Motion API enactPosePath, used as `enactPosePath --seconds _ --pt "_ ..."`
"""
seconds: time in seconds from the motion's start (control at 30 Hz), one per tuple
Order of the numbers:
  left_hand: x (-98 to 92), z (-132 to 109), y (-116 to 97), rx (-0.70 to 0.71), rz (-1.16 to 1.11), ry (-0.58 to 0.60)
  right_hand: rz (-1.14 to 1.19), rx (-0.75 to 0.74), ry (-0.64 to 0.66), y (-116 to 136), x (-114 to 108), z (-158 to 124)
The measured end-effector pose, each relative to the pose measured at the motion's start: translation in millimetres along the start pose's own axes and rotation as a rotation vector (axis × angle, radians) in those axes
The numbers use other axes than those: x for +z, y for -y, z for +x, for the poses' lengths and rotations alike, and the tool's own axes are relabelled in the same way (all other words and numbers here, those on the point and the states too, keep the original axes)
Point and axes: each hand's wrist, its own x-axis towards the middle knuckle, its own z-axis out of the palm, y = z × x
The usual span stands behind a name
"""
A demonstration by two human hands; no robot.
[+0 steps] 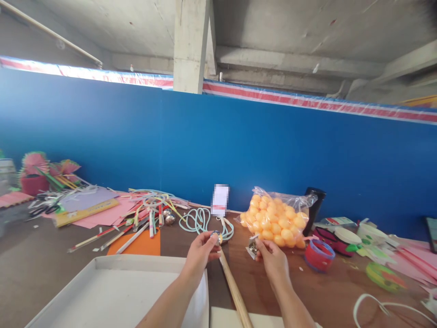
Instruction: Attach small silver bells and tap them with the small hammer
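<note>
Blue partition beyond cluttered bench. Pinching shiny ball with left hand, six o'clock; gripping small clear packet with right hand, five o'clock. Best held upright against spilling.

Held ball: glossy mtl | big bag: clr glossy plas | stick: wd

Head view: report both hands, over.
Left hand pinching small shiny round item. Right hand holding small packet. Wooden rod between them; bag of orange balls beyond packet.
</note>
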Motion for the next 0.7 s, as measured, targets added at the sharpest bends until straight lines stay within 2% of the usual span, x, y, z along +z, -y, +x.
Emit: enactPosePath --seconds 0.13,0.33,0.5,0.7 --pt "1.0 -5 0 -0.1 -0.137 0.172 0.142 0.009 0.073 6 8 -12" --pt "5.5 -11 1 -0.139 -0.09 0.336 0.287 -0.011 0.278 27 25 -48" --pt "7.4 -14 3 -0.101 -0.006 0.361 0.319 0.032 0.414 36 35 -64" --pt "9.0 -14 3 -0.062 0.079 0.337 0.342 0.099 0.413 38 37 -66"
